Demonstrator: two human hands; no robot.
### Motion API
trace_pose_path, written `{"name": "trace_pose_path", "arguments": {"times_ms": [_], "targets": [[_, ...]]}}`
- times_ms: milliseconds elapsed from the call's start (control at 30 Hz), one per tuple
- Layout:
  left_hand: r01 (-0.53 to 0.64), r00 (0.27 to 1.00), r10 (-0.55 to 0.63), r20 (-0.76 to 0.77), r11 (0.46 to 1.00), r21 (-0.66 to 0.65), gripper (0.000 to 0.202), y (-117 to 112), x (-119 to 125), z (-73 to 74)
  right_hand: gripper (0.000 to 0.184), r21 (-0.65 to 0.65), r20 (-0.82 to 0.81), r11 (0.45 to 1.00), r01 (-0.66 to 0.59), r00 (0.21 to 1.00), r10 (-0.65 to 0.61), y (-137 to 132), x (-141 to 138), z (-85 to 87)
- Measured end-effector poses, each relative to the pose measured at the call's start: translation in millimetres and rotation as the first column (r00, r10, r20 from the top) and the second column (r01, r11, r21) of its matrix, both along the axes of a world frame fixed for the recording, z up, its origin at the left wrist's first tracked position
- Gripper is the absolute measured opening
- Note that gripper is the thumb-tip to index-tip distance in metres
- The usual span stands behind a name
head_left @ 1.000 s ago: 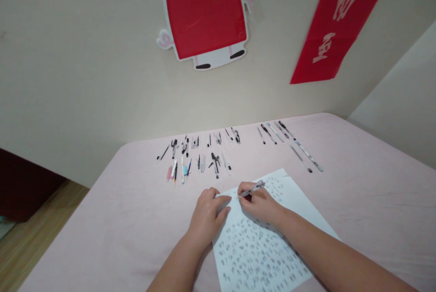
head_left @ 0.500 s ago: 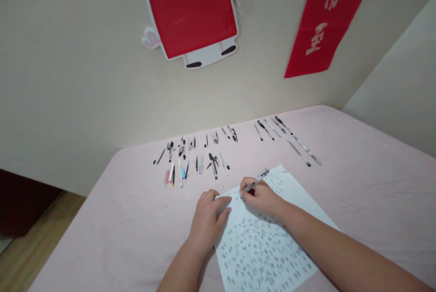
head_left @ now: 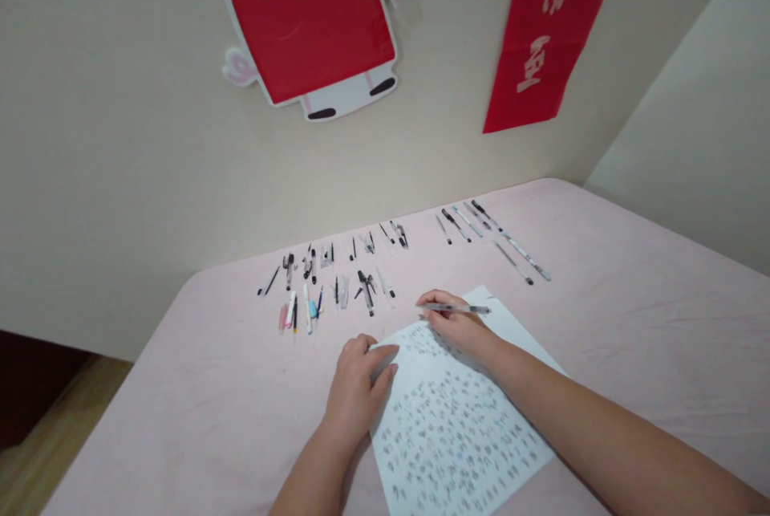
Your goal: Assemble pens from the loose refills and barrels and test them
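Observation:
A white sheet of paper (head_left: pixel 415 379) covered in rows of handwritten marks lies on the pink cloth. My right hand (head_left: pixel 457 325) is closed round a clear pen (head_left: pixel 466 308), held nearly level above the sheet's upper edge, its tip pointing left. At the paper's upper left edge rests my left hand (head_left: pixel 359 379), thumb and fingers apart, pressing on the sheet's corner and holding nothing.
Beyond the hands lie several pens taken into parts, with a black pen (head_left: pixel 365 293) among them. Coloured pen parts (head_left: pixel 308 310) sit at the left. More whole pens (head_left: pixel 525 255) are at the far right. A pale wall (head_left: pixel 421 155) bounds the back.
My right hand has lifted the pen from the paper's writing and tipped it from slanted to nearly level. My left hand stays on the sheet. The whole view has shifted slightly.

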State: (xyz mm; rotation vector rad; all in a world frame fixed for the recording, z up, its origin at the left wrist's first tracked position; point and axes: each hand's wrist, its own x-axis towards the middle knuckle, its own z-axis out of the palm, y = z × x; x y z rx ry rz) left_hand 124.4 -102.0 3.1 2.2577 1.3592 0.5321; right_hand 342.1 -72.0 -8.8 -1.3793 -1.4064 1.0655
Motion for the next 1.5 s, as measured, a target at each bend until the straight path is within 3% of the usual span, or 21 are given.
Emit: {"name": "trace_pose_path", "arguments": {"times_ms": [233, 367, 667, 833, 900, 1000, 1167, 1367, 1500], "targets": [[-0.003, 1.000, 0.003, 0.016, 1.000, 0.006, 0.030, 2, -1, -2.4, 0.032, 0.076, -0.035, 0.996, -0.049, 0.998, 0.052, -3, -1, 6.9], [-0.026, 0.998, 0.024, 0.064, 1.000, 0.017, 0.042, 2, -2, -7.0, 0.038, 0.020, -0.110, 0.998, -0.052, 0.992, 0.054, -6, 0, 7.8], [-0.079, 0.991, 0.073, 0.109, 0.996, 0.051, 0.031, 2, -1, -7.3, 0.021, 0.195, -0.090, 0.968, 0.156, 0.986, -0.141, -2, -2, 7.2], [-0.076, 0.991, 0.072, 0.113, 0.997, 0.034, 0.031, 4, -1, -8.0, 0.020, 0.312, -0.012, 0.948, 0.057, 0.998, -0.056, -4, -2, 6.8], [-0.080, 0.991, 0.076, 0.114, 0.997, 0.024, 0.031, 3, 0, -6.9, 0.032, 0.331, -0.006, 0.943, 0.030, 1.000, -0.030, -4, -2, 3.7], [-0.085, 0.989, 0.083, 0.123, 0.996, 0.005, 0.032, 3, -1, -4.8, 0.046, 0.279, -0.071, 0.960, 0.031, 0.997, -0.011, -2, 1, -1.5], [-0.045, 0.990, 0.049, 0.133, 0.998, -0.034, 0.033, 5, -8, -3.4, 0.044, 0.153, -0.224, 0.988, 0.026, 0.974, 0.009, -2, 23, 10.4], [-0.017, 0.990, 0.027, 0.139, 0.998, -0.067, 0.034, 5, -13, -0.2, 0.039, -0.118, -0.391, 0.979, 0.169, 0.898, -0.202, 1, 65, 30.1], [-0.017, 0.990, 0.027, 0.141, 0.997, -0.072, 0.033, 5, -14, 1.4, 0.037, -0.075, -0.290, 0.959, 0.272, 0.915, -0.282, 14, 91, 16.2]]}}
